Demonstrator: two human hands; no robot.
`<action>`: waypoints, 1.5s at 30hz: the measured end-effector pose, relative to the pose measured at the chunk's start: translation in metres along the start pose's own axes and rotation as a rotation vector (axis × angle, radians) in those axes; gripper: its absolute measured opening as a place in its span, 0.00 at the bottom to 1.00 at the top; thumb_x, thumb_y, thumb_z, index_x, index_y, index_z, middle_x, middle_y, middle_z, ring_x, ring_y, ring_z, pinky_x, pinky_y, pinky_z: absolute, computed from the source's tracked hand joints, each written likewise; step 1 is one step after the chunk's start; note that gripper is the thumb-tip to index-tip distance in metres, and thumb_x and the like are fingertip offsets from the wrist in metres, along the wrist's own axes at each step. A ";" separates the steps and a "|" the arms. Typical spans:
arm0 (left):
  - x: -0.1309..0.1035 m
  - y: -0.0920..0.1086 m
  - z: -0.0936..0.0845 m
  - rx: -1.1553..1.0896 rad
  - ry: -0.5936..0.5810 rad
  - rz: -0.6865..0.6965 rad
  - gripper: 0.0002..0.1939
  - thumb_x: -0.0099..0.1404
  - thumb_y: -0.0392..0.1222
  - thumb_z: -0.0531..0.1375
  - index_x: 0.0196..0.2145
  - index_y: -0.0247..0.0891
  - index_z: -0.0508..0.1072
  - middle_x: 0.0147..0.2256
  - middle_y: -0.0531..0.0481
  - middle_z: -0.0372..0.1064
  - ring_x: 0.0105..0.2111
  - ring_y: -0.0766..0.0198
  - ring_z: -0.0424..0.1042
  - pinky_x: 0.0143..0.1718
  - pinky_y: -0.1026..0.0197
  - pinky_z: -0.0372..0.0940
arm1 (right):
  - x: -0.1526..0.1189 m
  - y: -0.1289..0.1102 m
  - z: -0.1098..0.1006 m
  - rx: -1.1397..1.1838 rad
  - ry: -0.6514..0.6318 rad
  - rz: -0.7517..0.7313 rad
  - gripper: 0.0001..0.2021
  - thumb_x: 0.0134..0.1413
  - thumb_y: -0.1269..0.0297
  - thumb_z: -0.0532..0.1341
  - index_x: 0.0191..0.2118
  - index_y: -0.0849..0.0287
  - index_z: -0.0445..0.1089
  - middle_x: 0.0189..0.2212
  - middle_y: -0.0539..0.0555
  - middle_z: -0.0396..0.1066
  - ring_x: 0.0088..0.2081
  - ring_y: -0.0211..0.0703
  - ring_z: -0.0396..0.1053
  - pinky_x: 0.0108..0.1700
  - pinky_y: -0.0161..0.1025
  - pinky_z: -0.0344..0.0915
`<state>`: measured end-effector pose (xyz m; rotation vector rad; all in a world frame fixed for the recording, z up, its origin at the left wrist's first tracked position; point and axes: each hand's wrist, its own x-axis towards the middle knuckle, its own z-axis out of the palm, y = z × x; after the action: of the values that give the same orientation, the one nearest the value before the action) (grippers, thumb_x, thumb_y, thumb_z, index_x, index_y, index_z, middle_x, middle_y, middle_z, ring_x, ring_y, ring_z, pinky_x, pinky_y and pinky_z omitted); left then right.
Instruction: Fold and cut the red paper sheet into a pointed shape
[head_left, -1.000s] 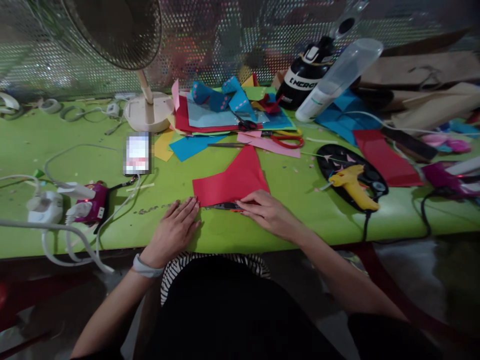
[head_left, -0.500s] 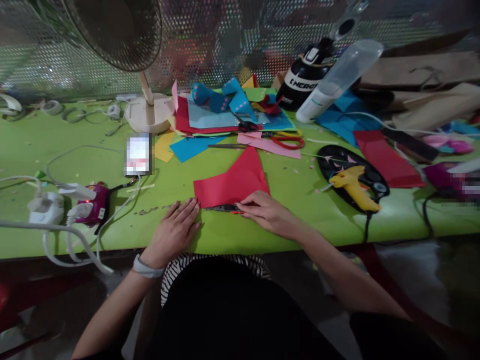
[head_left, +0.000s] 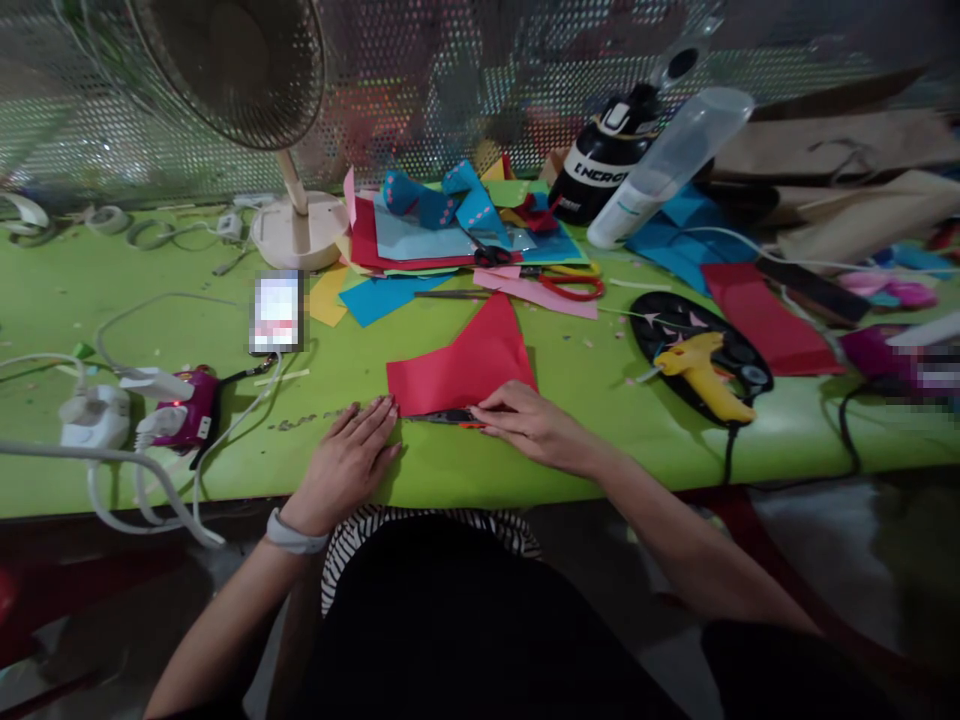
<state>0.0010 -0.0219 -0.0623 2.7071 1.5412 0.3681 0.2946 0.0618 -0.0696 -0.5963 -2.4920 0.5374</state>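
Observation:
A folded or cut piece of red paper (head_left: 469,362) lies on the green tabletop in front of me, with a peak pointing away. My left hand (head_left: 352,450) rests flat beside its near left corner, fingers stretched out and fingertips touching the edge. The fingers of my right hand (head_left: 525,425) are pinched at the paper's near right edge. Along this edge lies a slim dark tool (head_left: 442,417) with a bit of orange-red at its right end, partly under my right fingers. Its exact kind is hard to make out.
A yellow glue gun (head_left: 705,375) lies on a black palette-like tray (head_left: 649,345) at right. Behind the red paper are red-handled scissors (head_left: 581,287) and stacked coloured paper (head_left: 367,235). A phone (head_left: 276,315), a fan (head_left: 300,230) and cabled plugs (head_left: 184,410) stand left. Bottles (head_left: 600,175) stand behind.
The view has shifted very slightly. Both hands, the red paper and the dark tool stay in nearly the same places.

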 end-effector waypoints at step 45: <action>0.144 -0.033 -0.027 -0.380 -0.114 -0.049 0.15 0.61 0.41 0.59 0.46 0.39 0.72 0.44 0.46 0.75 0.44 0.55 0.73 0.45 0.55 0.67 | 0.073 0.070 -0.039 0.224 -0.095 0.308 0.12 0.53 0.52 0.64 0.36 0.55 0.77 0.34 0.52 0.76 0.37 0.45 0.72 0.43 0.43 0.68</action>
<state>0.0381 0.1144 -0.0109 2.3540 1.3452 0.4446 0.2820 0.1666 -0.0441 -0.8876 -2.3932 0.9674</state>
